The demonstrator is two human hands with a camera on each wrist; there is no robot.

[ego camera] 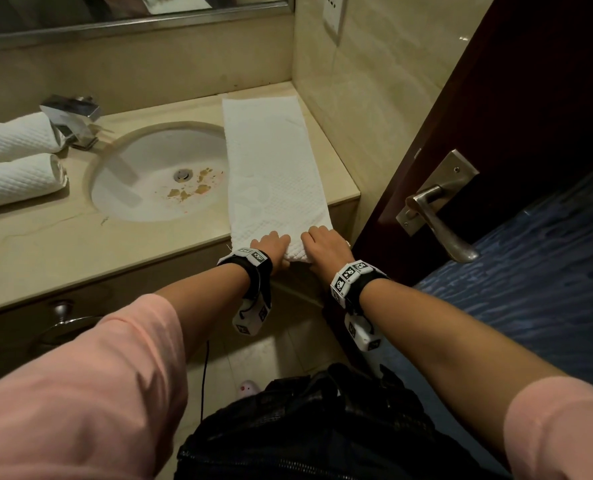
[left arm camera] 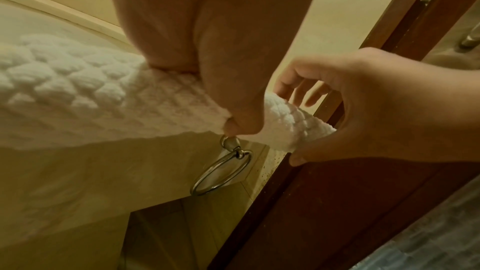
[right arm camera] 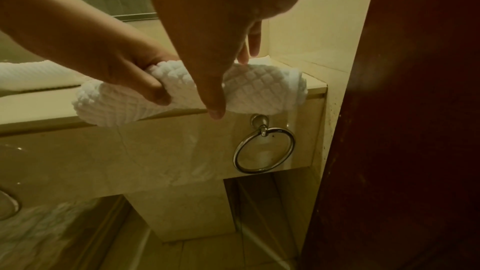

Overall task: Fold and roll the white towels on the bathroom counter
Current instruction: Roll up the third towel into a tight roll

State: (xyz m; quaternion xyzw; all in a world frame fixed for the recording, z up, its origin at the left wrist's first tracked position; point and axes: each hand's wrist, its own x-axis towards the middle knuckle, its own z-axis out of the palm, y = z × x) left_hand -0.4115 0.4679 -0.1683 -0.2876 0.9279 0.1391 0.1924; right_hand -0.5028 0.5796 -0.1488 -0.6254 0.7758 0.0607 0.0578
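Left hand (ego camera: 271, 244) and right hand (ego camera: 324, 245), fingers curled, grip the towel (ego camera: 274, 164) roll at the counter (ego camera: 80, 244) front edge, lower centre; two rolled towels (ego camera: 14, 161) upper left.

I'm looking into a bathroom, likely a hotel's. A beige stone counter (ego camera: 63, 237) is holding a sunken oval sink (ego camera: 156, 174) with a chrome tap (ego camera: 73, 119); a mirror (ego camera: 122, 12) is running along the wall. Rolled white towels (ego camera: 14, 161) are lying beside the tap. A towel ring (right arm camera: 263, 149) is hanging under the counter, by a dark wooden door (ego camera: 517, 109).
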